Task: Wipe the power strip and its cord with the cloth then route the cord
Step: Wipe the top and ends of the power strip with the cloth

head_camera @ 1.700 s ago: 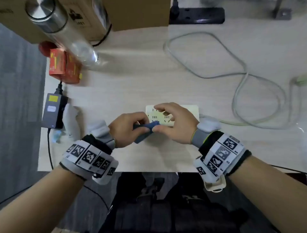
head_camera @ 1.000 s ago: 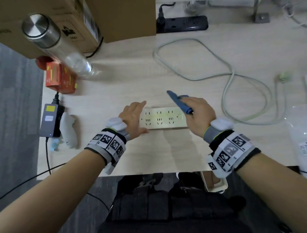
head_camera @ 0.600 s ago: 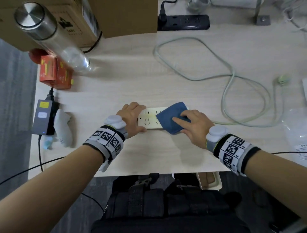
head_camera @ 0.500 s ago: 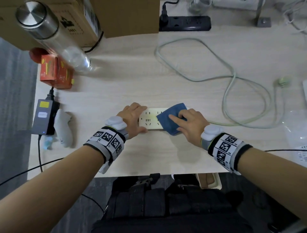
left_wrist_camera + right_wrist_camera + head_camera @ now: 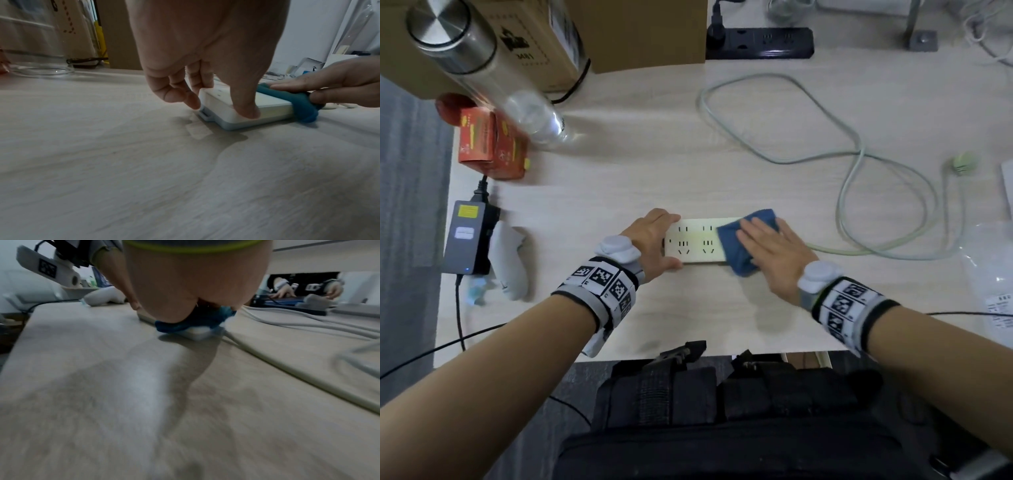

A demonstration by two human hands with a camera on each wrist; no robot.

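Observation:
The white power strip [image 5: 695, 241] lies flat near the table's front edge. My left hand [image 5: 671, 241] grips its left end, thumb on the near side and fingers on the far side; in the left wrist view the fingers [image 5: 185, 95] curl over the strip [image 5: 226, 112]. My right hand [image 5: 760, 240] presses the blue cloth [image 5: 739, 253] flat on the strip's right end with straight fingers. The pale green cord [image 5: 859, 164] leaves the strip's right end, loops over the table and ends at a plug [image 5: 964, 163]. The cloth [image 5: 195, 321] shows under my palm in the right wrist view.
At the back stand a black power strip [image 5: 760, 42] and a cardboard box [image 5: 647, 31]. At the left are a glass bottle [image 5: 493, 78], a red box [image 5: 489, 144], a grey adapter [image 5: 467, 236] and a white controller [image 5: 512, 263]. A plastic bag [image 5: 989, 270] lies at right.
The cloth passed from both hands to my right hand, which laid it on the strip and slid it right toward the cord end. My left hand took hold of the strip's left end.

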